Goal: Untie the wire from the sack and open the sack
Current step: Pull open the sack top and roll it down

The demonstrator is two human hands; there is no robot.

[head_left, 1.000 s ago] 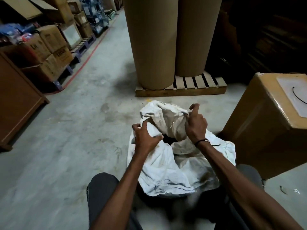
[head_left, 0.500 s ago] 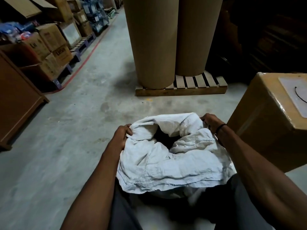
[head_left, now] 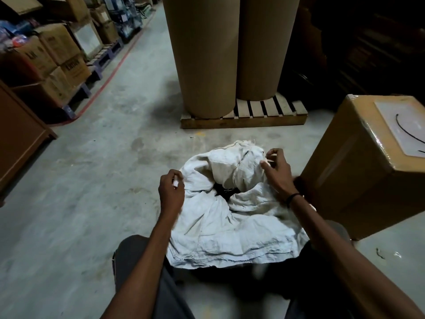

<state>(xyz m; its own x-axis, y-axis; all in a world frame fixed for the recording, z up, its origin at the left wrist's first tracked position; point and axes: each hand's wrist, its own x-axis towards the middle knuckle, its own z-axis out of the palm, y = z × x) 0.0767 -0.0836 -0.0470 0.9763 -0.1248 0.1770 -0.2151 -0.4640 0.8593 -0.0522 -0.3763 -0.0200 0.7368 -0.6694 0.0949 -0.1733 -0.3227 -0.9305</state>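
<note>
Head view showed the white sack (head_left: 230,222) on the concrete floor (head_left: 92,180) between the person's knees, just beside the brown carton (head_left: 358,176) on the right. Left hand (head_left: 171,194) curled loosely at the sack's left rim, pinching a bit of white cloth. Right hand (head_left: 276,171) at the upper right rim, thumb and forefinger nipping the frayed edge, other fingers spread. No wire visible on the sack; a thin dark wire (head_left: 407,130) lay on the carton top, likely already off. Mouth only partly open, a dark gap (head_left: 224,192) in the middle, pointing up toward the camera. Sack slumped, long axis roughly vertical but crumpled, hard to tell. Risk: the far flap (head_left: 236,166) folded over the gap could flop back and close it if the light pinch slipped on the loose weave.
</note>
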